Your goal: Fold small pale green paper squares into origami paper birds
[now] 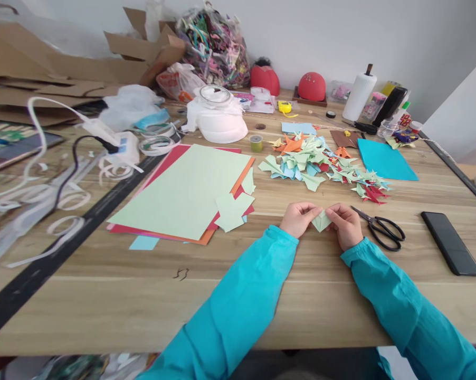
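Between my two hands is a small folded piece of pale green paper [321, 221], creased down the middle with a point toward me. My left hand [299, 219] pinches its left side, and my right hand [344, 224] pinches its right side. Just beyond lies a heap of folded paper cranes [307, 155] in green, orange, blue and red. Black-handled scissors [384, 231] rest right beside my right hand. To the left, cut green paper pieces [233, 211] overlap the edge of a stack of large coloured sheets [182, 190], with pale green on top.
A black phone [451, 243] lies at the right. Turquoise paper [386, 159] sits behind the scissors. A thread spool [256, 142], a yellow tape measure [285, 107] and a white bottle [360, 97] stand farther back. Cables and a power strip [125, 149] clutter the left.
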`<state>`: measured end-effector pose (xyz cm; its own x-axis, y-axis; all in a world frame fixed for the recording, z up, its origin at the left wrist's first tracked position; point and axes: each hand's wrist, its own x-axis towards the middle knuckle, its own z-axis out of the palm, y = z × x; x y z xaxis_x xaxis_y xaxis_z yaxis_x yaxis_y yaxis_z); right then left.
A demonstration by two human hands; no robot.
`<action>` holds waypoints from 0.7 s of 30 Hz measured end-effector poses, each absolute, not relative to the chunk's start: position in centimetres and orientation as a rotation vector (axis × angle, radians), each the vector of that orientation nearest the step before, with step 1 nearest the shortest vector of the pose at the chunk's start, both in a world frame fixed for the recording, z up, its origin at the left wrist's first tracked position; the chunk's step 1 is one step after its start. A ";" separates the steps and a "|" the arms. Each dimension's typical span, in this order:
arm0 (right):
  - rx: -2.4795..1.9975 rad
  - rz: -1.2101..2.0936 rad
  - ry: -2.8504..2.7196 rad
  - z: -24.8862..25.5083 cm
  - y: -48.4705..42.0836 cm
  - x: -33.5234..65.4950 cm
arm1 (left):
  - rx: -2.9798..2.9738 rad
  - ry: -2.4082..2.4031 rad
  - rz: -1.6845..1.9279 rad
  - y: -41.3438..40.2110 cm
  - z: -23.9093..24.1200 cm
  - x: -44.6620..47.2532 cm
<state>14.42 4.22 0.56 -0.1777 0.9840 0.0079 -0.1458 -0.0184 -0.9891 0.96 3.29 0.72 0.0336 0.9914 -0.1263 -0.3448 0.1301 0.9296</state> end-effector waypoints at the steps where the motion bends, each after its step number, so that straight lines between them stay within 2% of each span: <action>1: -1.006 1.425 -1.213 0.6 4.2 14.4 | 0.889 1.006 1.266 3.3 0.8 0.9; 8: -0.997 1.456 -1.255 0.8 4.1 14.3 | 0.974 1.023 1.271 3.1 1.2 1.0; 17: -0.998 1.456 -1.227 0.8 4.1 14.4 | 0.804 0.931 1.231 3.2 0.6 1.1; 21: -0.961 1.586 -1.129 1.1 4.1 14.4 | 0.676 0.822 1.194 3.0 1.2 1.1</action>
